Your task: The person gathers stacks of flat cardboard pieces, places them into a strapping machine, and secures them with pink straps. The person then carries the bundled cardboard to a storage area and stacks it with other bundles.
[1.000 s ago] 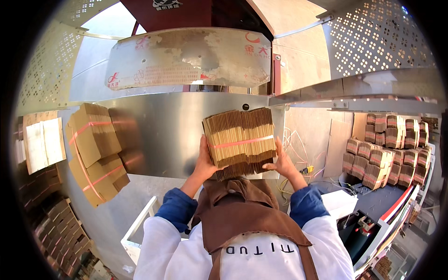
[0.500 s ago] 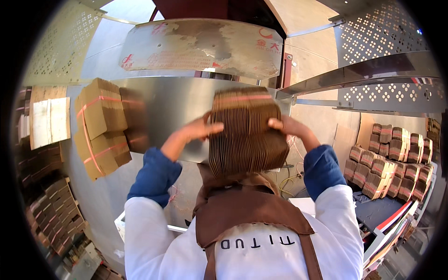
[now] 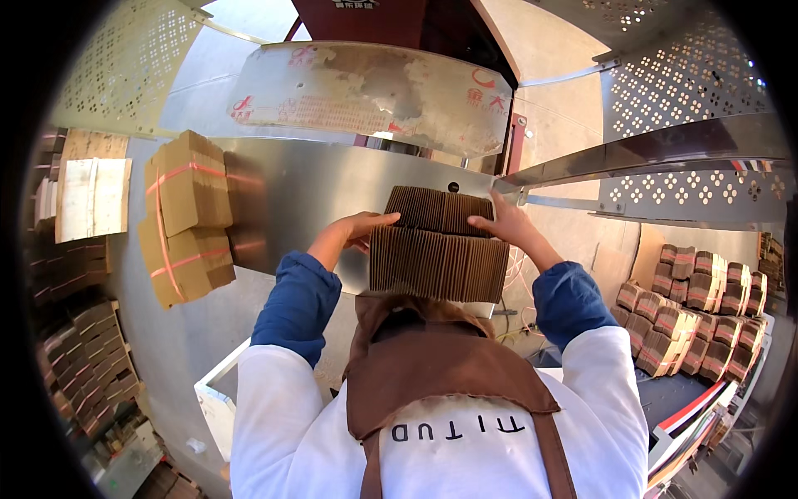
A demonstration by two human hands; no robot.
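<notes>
A stack of folded brown cardboard pieces [image 3: 439,263] stands on edge at the near side of the steel table [image 3: 303,187]. Its far section is narrower than its near one. My left hand [image 3: 367,226] presses against the left side, thumb along the top and the other fingers partly hidden. On the right side my right hand [image 3: 509,224] grips it, thumb on the edges and one finger pointing away from me. Together the hands hold the stack between them. No strap shows on its visible faces.
A strapped cardboard bundle [image 3: 195,195] stands on the table's left end. Beyond the table is a worn metal panel [image 3: 374,96]. A metal bar [image 3: 648,154] crosses at right. Several strapped bundles [image 3: 665,333] sit at right, and cardboard piles [image 3: 91,358] at lower left.
The stack has tipped and come slightly lower, showing its edges differently. The pink strap across its far part no longer shows. My right hand's finger has straightened. The view has shifted slightly.
</notes>
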